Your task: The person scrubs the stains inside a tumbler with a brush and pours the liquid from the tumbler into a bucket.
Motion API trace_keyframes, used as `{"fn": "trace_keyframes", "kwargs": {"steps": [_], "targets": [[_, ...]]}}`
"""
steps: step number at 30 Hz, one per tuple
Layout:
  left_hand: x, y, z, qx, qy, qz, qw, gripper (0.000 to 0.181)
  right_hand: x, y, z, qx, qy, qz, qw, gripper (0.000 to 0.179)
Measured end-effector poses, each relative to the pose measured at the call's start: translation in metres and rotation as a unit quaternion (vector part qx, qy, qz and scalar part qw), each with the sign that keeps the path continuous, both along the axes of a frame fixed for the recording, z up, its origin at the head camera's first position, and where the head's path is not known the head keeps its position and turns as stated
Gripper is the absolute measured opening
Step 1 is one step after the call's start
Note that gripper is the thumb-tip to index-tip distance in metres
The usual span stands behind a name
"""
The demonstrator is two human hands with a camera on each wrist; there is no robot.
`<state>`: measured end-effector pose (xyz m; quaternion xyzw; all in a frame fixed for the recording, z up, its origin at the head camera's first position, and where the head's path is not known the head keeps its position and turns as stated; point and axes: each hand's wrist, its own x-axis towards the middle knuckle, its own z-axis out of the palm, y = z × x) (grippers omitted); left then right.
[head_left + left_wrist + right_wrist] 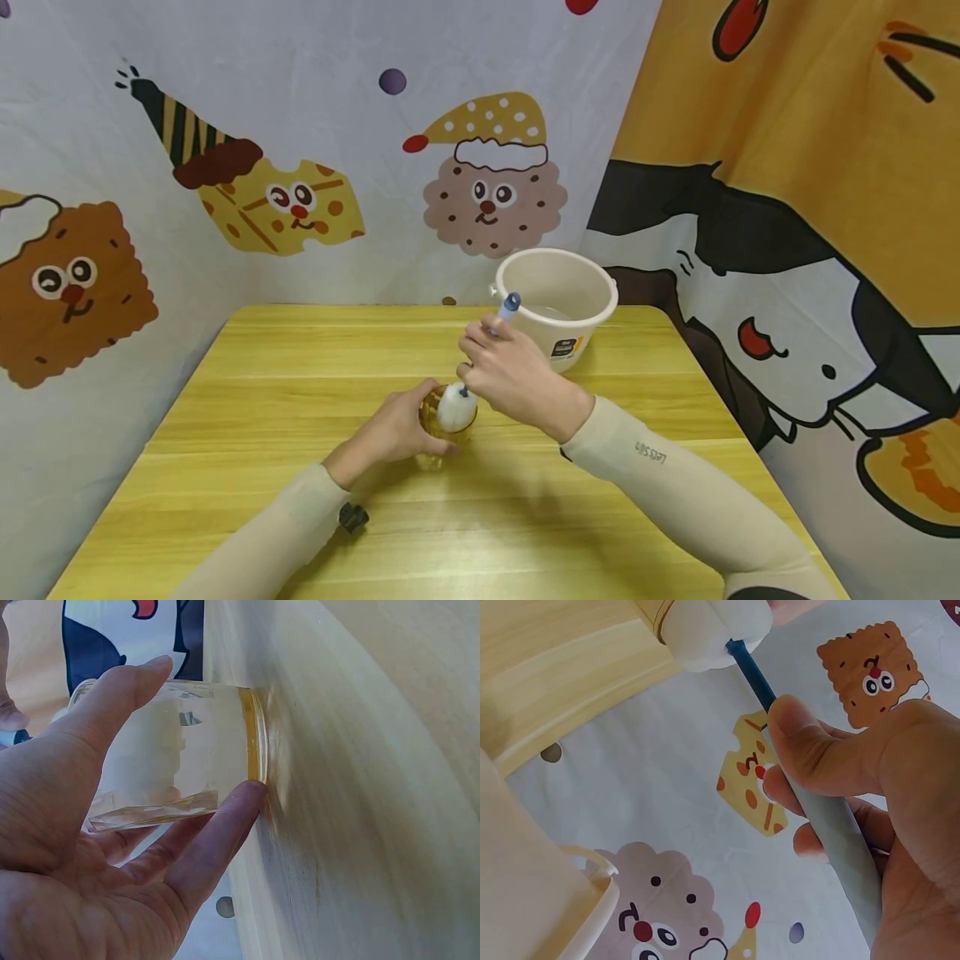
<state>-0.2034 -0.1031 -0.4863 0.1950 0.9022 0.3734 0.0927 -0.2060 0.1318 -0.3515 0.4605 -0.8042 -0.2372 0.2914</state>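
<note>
An amber-tinted clear drinking glass (202, 742) stands upright on the wooden table. My left hand (392, 427) holds it, thumb on one side and fingers on the other, with one fingertip near its base. In my right hand (521, 371) is a cup brush, gripped by its pale handle (838, 836) with the thumb along the shaft. The brush's white sponge head (456, 408) sits at the glass's mouth, partly inside. Through the glass wall a pale blurred shape shows in the left wrist view. The handle's blue end (512, 302) sticks up above the right hand.
A white bucket (600, 310) with a label stands at the table's back right, just beyond the right hand. The wooden table (285, 375) ends at a cartoon-printed cloth (315, 108) behind and at the sides. A small black object (353, 517) is by the left wrist.
</note>
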Motion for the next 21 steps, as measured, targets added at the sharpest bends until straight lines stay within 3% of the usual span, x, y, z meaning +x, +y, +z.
{"fn": "trace_keyframes", "kwargs": {"steps": [21], "targets": [[-0.003, 0.001, -0.003, 0.000, -0.004, 0.004, 1.0000, 0.086, -0.002, -0.006, -0.016, -0.009, 0.003, 0.008, 0.9999, 0.014]]}}
